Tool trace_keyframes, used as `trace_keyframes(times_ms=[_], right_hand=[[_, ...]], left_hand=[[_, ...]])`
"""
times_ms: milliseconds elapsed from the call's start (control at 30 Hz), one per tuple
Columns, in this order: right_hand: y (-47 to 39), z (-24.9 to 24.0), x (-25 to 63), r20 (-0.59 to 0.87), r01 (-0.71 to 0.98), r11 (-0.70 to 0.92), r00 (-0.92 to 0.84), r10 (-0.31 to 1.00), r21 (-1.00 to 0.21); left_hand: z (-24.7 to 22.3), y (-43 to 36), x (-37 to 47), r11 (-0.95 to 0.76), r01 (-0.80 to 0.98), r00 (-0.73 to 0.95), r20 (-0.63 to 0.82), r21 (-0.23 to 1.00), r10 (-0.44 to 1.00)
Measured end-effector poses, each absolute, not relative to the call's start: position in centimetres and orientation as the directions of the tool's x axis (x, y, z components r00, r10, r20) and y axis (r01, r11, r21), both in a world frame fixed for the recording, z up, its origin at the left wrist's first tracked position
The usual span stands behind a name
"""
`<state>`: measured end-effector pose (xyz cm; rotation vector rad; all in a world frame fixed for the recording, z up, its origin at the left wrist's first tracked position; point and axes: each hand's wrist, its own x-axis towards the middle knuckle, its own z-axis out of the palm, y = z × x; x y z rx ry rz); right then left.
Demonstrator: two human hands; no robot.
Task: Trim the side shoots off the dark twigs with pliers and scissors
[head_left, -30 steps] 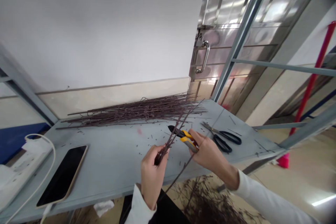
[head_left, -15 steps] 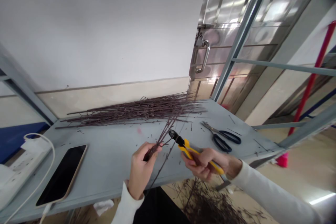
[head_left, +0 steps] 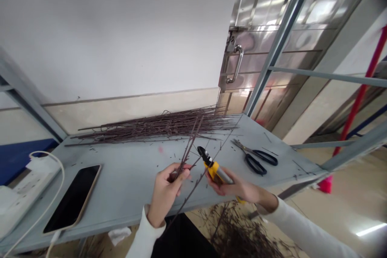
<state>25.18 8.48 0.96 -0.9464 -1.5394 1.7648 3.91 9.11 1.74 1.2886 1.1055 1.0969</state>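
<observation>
Several thin dark twigs (head_left: 188, 145) are gripped in my left hand (head_left: 169, 187), their ends slanting up over the table. My right hand (head_left: 231, 183) is wrapped round yellow-and-grey cutting pliers (head_left: 215, 169). Their black jaws (head_left: 204, 154) point up and left, just right of the held twigs. One long twig (head_left: 193, 189) slants from near my lap up behind the pliers; what supports it is not clear. Behind my hands a long bundle of dark twigs (head_left: 157, 125) lies against the wall.
Dark-handled scissors (head_left: 255, 159) lie on the grey table (head_left: 127, 177) at right. A phone (head_left: 74, 197) with a cable and a white power strip (head_left: 30, 187) sit at left. Cut twigs (head_left: 242, 229) heap on the floor below. Metal frame posts (head_left: 279, 44) stand at the table's ends.
The twigs in my left hand have tilted more upright. My right hand has turned the pliers, so more of the grey handle shows. The long twig has shifted right.
</observation>
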Motion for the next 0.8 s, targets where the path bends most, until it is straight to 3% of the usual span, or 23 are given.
trace_keyframes(times_ms=[100,233,367,500,567,633,700,800], right_hand=[[8.9,-0.2,25.0,0.035,0.189,0.113,-0.374,0.927,-0.976],[9.6,-1.3,24.7,0.229,0.434,0.312,-0.234,0.945,-0.845],[10.1,-1.6,24.4,0.367,0.636,0.381,-0.163,0.916,-0.671],[11.1,-1.8,25.1,0.492,0.791,0.314,-0.019,0.87,-0.526],[11.8,-1.6,25.9,0.513,0.773,0.207,0.172,0.841,-0.599],[12.4,-1.2,26.9,0.488,0.589,0.163,0.449,0.748,-0.792],[12.7,-0.6,27.7,0.415,0.33,0.254,0.665,0.621,-0.909],[12.1,0.5,28.0,0.375,0.144,0.437,0.777,0.505,-0.888]], left_hand=[[1.9,9.2,3.9,0.034,-0.027,0.186,-0.029,0.999,0.982],[1.6,9.4,3.6,0.026,-0.034,0.2,-0.018,0.999,0.98],[1.5,9.5,3.5,0.036,-0.041,0.203,-0.027,0.998,0.979],[1.8,9.2,3.4,0.074,-0.045,0.194,-0.064,0.996,0.979],[1.8,8.8,3.2,0.088,-0.033,0.196,-0.08,0.996,0.977],[1.7,8.6,2.9,0.092,-0.026,0.19,-0.086,0.995,0.978],[1.4,8.6,2.7,0.079,-0.034,0.156,-0.073,0.996,0.985],[1.1,8.9,2.9,0.051,-0.054,0.116,-0.045,0.997,0.992]])
